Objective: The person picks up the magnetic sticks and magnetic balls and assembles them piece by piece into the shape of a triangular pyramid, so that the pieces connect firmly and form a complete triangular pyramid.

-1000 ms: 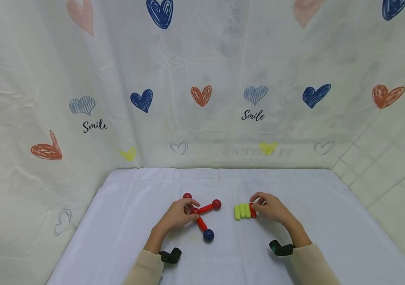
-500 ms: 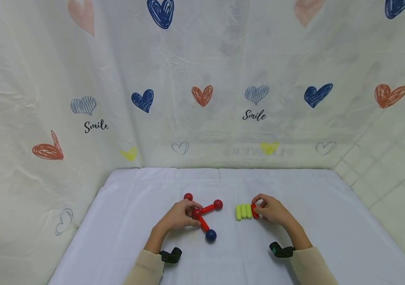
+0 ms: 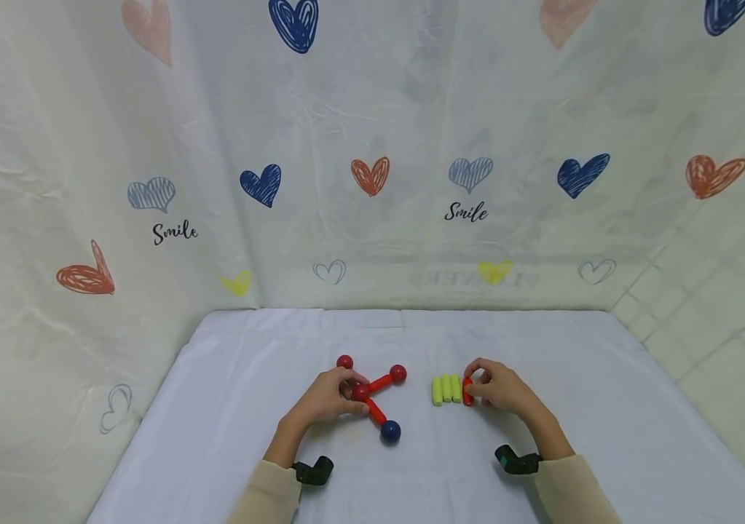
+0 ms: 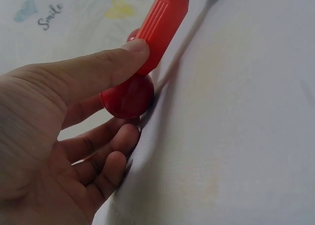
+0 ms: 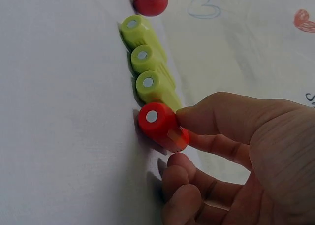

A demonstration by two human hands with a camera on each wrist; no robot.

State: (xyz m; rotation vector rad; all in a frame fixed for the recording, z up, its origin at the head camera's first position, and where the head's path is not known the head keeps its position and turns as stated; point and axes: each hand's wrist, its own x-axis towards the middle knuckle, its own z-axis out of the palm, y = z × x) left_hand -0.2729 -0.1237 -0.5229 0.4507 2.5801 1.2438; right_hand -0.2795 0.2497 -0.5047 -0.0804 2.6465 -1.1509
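Observation:
My left hand holds a magnetic ball-and-rod figure by its middle. Its thumb presses a red rod beside the central red ball, with the fingers curled behind. That rod ends in a dark blue ball. Another red rod runs to a red ball, and a further red ball shows beyond the fingers. My right hand pinches a loose red magnetic rod between thumb and fingers. This rod lies beside a row of yellow-green rods with pale end discs.
A white cloth covers the table. Behind it hangs a pale curtain printed with hearts. Each wrist carries a small black camera, one on the left and one on the right.
The right fingers have closed more on the red rod, which has shifted slightly away from the green rods. The blue ball end of the figure has swung a little to the right.

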